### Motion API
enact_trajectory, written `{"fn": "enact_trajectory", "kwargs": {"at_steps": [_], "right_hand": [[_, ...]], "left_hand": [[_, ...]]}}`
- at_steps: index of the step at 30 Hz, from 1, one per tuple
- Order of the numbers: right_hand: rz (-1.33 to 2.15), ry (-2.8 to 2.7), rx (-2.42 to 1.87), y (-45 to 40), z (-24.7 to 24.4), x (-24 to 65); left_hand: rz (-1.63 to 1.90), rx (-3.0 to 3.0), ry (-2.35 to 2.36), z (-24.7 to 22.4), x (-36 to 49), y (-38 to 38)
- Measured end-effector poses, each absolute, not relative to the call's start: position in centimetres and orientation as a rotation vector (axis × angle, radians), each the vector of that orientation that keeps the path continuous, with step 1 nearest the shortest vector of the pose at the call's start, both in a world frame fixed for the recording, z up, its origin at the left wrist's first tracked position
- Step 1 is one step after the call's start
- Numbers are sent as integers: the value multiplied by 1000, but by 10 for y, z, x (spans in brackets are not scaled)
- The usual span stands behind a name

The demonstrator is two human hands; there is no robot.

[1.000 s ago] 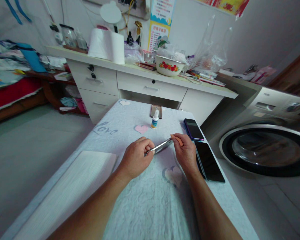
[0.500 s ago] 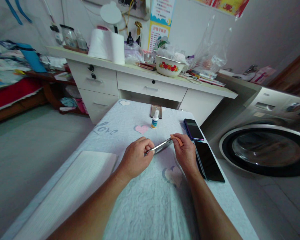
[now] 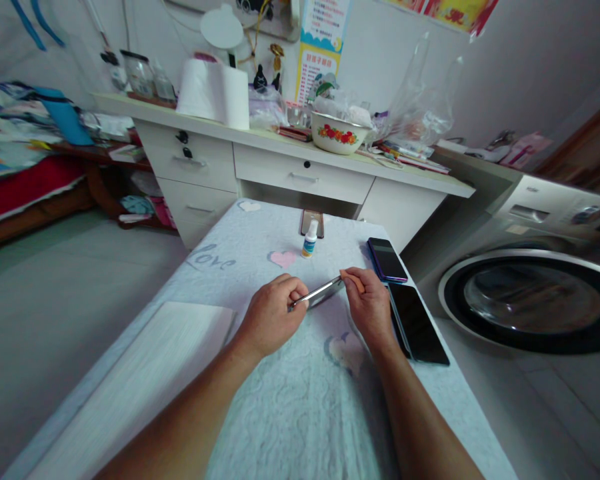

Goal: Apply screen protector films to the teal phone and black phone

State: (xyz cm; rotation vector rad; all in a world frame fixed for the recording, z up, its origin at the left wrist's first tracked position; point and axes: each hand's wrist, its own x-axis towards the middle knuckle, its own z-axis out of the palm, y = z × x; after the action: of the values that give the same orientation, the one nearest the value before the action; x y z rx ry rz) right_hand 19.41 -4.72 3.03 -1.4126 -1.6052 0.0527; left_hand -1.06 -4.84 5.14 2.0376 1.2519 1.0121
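My left hand (image 3: 273,315) is closed on the near-left end of a smartphone (image 3: 324,293), which is tilted edge-up above the table. A small orange piece (image 3: 356,281), perhaps a cloth or sponge, is pinched in my right hand (image 3: 371,308) and pressed against the phone's far-right end. Beyond my hands a small white spray bottle (image 3: 309,241) with a blue and yellow label stands upright. To the right of my right hand lie a dark phone (image 3: 387,259) and a black tablet (image 3: 421,325).
A light patterned cloth (image 3: 285,413) covers the table. On its left lies a pale flat board (image 3: 145,380). A brown flat object (image 3: 320,217) sits behind the bottle. Past the table stand a white desk (image 3: 280,157) and, at right, a washing machine (image 3: 540,267).
The orange piece and my right fingers have shifted very slightly left along the phone's end. My left hand and the phone hold almost the same place.
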Motion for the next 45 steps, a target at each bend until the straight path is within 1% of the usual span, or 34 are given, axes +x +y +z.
{"fn": "enact_trajectory", "kwargs": {"at_steps": [45], "right_hand": [[80, -1656, -1377, -51, 35, 186]], "left_hand": [[1010, 2023, 1272, 46, -11, -45]]}}
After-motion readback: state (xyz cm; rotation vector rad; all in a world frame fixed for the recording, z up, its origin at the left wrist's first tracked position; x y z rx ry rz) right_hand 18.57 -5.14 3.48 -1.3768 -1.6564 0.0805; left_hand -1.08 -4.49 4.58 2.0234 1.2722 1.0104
